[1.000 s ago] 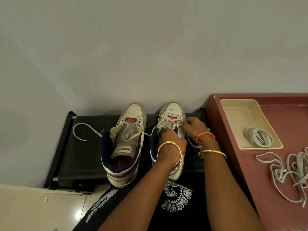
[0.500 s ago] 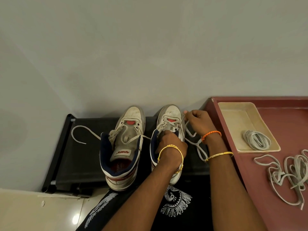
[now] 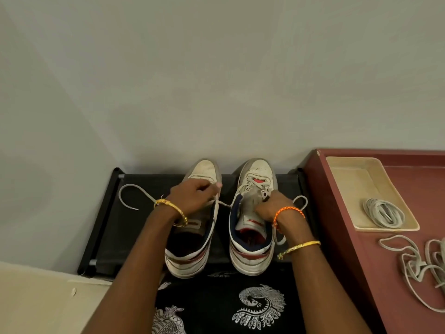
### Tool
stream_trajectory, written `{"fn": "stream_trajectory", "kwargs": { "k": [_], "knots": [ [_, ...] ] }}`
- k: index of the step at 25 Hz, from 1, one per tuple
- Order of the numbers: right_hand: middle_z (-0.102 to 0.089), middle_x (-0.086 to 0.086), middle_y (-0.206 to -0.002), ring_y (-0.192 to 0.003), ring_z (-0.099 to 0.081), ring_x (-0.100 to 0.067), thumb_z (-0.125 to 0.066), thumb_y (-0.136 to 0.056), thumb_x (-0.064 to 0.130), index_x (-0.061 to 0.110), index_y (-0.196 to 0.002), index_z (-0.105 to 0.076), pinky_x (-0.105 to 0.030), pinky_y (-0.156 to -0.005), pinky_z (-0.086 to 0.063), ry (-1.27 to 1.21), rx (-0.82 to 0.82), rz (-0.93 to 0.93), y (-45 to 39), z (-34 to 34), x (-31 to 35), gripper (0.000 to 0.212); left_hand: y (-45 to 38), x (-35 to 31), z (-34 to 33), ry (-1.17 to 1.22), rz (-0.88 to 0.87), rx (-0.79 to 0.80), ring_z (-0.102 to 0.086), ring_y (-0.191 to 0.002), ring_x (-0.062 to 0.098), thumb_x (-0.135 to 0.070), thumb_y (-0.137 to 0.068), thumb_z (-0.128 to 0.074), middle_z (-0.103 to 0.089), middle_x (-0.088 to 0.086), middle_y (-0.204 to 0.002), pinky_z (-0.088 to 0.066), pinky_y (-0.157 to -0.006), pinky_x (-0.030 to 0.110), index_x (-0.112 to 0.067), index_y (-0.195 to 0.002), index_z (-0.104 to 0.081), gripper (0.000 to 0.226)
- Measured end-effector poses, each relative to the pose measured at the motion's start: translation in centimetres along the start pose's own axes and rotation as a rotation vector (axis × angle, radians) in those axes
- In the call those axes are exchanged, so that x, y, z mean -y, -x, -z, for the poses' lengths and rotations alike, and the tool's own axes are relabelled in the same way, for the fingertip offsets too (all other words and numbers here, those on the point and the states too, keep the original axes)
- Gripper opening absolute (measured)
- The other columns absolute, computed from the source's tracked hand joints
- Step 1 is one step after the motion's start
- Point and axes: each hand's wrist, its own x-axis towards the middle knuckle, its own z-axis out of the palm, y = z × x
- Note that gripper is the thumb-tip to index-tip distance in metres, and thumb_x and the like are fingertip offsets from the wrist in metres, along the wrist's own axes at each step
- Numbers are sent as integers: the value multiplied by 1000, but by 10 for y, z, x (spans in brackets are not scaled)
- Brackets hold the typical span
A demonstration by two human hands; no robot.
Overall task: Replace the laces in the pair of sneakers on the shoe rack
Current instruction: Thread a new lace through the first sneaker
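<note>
Biggest in my view is the wall [image 3: 216, 80], pale and plain, filling the top half. At right sits a maroon table [image 3: 409, 261], and below me my lap in black cloth with white bird prints [image 3: 260, 307]. The black rack [image 3: 134, 227] lies low against the wall, between the corner and the table.

On the rack I see both sneakers standing side by side, toes to the wall, heels toward me. The left sneaker [image 3: 204, 169] is partly covered by my left hand [image 3: 192, 197]; the right sneaker [image 3: 255, 213] stands just beside it, its tongue showing.

On the table, a cream tray [image 3: 349, 184] holds a coiled lace bundle [image 3: 382, 213]. Nearer me, a loose tangle of laces [image 3: 421, 263] lies on the bare tabletop.

My left hand has its fingers curled over the left sneaker's throat, pinching the old lace [image 3: 130, 191], which loops out leftward across the rack. My right hand [image 3: 274, 203] is curled at the right sneaker's eyelets, gripping its lace; a loop [image 3: 301, 201] shows beside the wrist.

Smallest: gold bangles [image 3: 173, 208] on both wrists, and an orange thread band [image 3: 289, 210] on my right.
</note>
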Motion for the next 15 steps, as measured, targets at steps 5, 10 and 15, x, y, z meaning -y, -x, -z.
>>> {"fn": "stream_trajectory", "kwargs": {
  "k": [5,10,15],
  "knots": [
    [-62,-17,-118,-105,-60,-33,-59,-85,32,5,-122,-58,-40,-92,-51,-130,-25,-6,-8,10,-13,46,19,33,30,-87,98,-301,-33,-134,28,-39,-76,-71,-34,11,-144,-33,-108,42,-17,-141,-34,78],
    [-62,-19,-114,-104,-59,-33,-54,-90,23,4,-118,-59,-45,-94,-49,-168,-94,8,0,7,-11,34,41,48,22,102,445,-187,-59,-91,29,-25,-85,-65,-62,15,-95,-49,-79,36,2,-114,-57,40],
    [-63,-20,-112,-102,-59,-34,-50,-91,17,1,-117,-60,-43,-94,-49,-192,-110,0,5,10,-11,32,47,54,21,-29,462,-441,-60,-92,39,-30,-93,-53,-64,22,-99,-43,-71,34,2,-98,-62,33]
  ]
}}
